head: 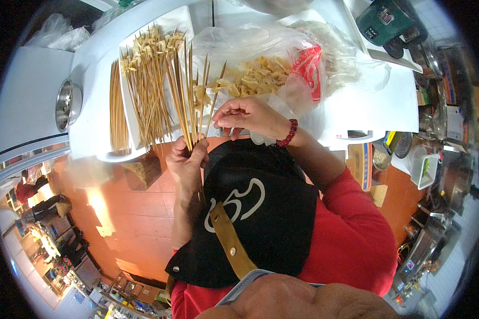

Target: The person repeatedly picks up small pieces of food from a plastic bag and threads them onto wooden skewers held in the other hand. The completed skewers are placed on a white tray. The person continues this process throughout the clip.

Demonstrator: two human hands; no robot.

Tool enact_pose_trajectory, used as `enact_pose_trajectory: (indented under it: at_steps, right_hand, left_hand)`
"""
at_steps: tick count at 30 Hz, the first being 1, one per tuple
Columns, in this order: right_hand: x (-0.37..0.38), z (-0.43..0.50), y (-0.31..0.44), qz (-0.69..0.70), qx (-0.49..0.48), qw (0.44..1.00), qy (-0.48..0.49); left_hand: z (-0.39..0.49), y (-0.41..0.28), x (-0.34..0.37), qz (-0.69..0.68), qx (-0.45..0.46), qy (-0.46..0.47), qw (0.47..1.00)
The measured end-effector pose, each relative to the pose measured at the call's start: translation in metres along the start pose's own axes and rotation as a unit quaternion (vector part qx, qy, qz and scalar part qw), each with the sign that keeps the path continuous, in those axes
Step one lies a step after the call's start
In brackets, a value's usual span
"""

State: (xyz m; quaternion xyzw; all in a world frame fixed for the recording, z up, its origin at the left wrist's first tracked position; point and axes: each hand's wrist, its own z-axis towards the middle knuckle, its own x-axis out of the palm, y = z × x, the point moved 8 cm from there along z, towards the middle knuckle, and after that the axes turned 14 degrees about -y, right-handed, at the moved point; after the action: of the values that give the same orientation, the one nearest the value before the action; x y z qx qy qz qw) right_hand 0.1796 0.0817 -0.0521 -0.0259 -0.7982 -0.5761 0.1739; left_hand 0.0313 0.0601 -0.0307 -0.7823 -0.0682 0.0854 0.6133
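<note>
My left hand (189, 151) grips the lower ends of several bamboo skewers (179, 99), points upward. Pale yellow food slices (201, 95) are threaded on some of them. One skewer (213, 99) leans right, apart from the others, with a slice near its tip. Beside it is my right hand (249, 117), fingers loosely curled and apart, with nothing visible between them; whether a fingertip touches the skewer is unclear. Loose slices (259, 75) lie in a clear plastic bag (239, 40) with red print, just beyond my right hand.
A white tray (128, 99) on the white table (92, 107) holds many skewers with slices at their tips. Plain skewers (117, 107) lie to its left. Farther left is a metal bowl (68, 104). A dark green container (383, 22) stands at the upper right.
</note>
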Motion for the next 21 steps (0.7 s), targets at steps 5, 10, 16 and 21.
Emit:
enact_pose_trajectory:
  at_steps: [5, 10, 16, 21]
  right_hand:
    - [-0.002, -0.003, 0.004, -0.017, -0.005, 1.0, -0.008]
    - [-0.051, 0.001, 0.012, -0.093, -0.054, 0.988, -0.113]
    - [-0.137, 0.029, 0.021, -0.382, -0.152, 0.866, -0.283]
    - [-0.16, 0.077, -0.01, -0.591, -0.09, 0.748, -0.289]
  left_hand:
    - [0.002, 0.002, 0.003, -0.04, -0.019, 0.03, 0.999]
    - [0.003, 0.001, 0.004, -0.082, -0.027, 0.056, 0.995]
    - [-0.001, 0.004, -0.001, -0.08, -0.075, 0.025, 0.994]
    - [-0.005, 0.002, -0.002, -0.09, -0.101, 0.005, 0.991]
